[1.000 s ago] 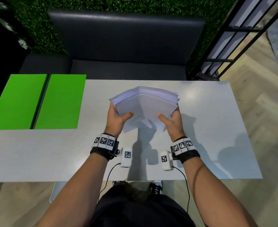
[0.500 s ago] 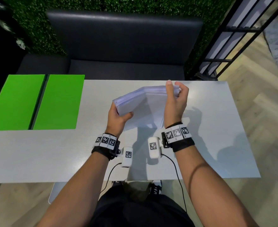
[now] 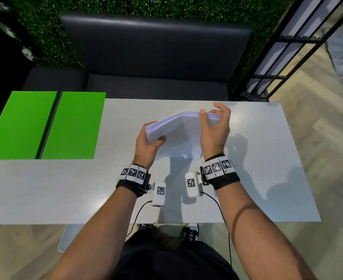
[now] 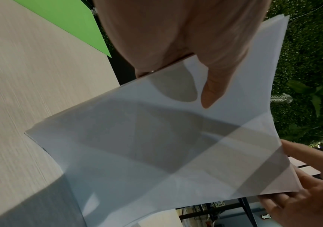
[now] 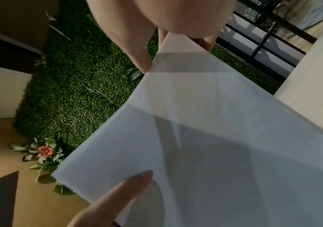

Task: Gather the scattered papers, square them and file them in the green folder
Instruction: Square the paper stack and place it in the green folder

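A stack of white papers point(image 3: 178, 134) stands tilted on its lower edge on the table point(image 3: 65, 188), near the middle. My left hand point(image 3: 148, 142) grips the stack's left side, thumb across the front sheet point(image 4: 156, 145). My right hand point(image 3: 213, 126) pinches the stack's top right corner, thumb in front and fingers curled behind; the right wrist view shows that corner point(image 5: 180, 50) held at the fingers. The green folder point(image 3: 45, 126) lies spread flat at the table's far left, a dark spine between its two halves.
A dark padded bench point(image 3: 154, 57) and a green hedge wall point(image 3: 166, 7) stand behind the table. A black metal railing point(image 3: 287, 47) rises at the right over wood flooring. My wrist cameras' cables hang off the near table edge.
My right hand left the stack's lower right edge and went up to pinch the top right corner. The stack rose from lying low toward standing on its edge. The left hand kept its grip.
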{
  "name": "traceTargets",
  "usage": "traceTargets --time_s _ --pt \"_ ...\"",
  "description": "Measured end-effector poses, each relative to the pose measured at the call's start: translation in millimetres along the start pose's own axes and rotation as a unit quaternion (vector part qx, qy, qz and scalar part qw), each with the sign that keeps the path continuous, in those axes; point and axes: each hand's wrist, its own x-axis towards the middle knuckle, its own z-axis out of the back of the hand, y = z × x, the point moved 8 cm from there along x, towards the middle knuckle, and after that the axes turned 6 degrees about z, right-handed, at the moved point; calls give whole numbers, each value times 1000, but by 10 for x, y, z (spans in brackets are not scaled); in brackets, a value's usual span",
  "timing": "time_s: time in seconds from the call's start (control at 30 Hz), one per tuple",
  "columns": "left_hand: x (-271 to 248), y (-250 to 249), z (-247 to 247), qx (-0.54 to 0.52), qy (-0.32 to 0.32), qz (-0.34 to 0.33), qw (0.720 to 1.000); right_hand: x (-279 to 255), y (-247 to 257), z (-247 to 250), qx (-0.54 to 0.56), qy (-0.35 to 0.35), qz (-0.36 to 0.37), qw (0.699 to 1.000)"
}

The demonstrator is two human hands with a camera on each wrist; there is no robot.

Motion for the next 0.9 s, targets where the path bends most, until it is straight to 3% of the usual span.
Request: traceTargets --time_s 0.1,0.23,0.4,0.57,0.8,0.9 --pt "13 18 -2 3 -4 0 1000 -2 -8 12 17 12 -9 1000" --pt "46 30 16 6 -11 4 1000 25 -195 45 42 98 -2 994" --pt "113 84 19 32 -7 7 999 -50 -748 -24 16 200 -111 973" --pt "92 176 12 0 -13 22 1000 -87 -841 -21 14 154 -117 981" --pt "-2 129 -22 -29 1 6 1000 -221 -668 25 60 83 -56 993" --pt "-47 237 1 -27 -4 18 999 -300 -746 47 74 88 -61 991"
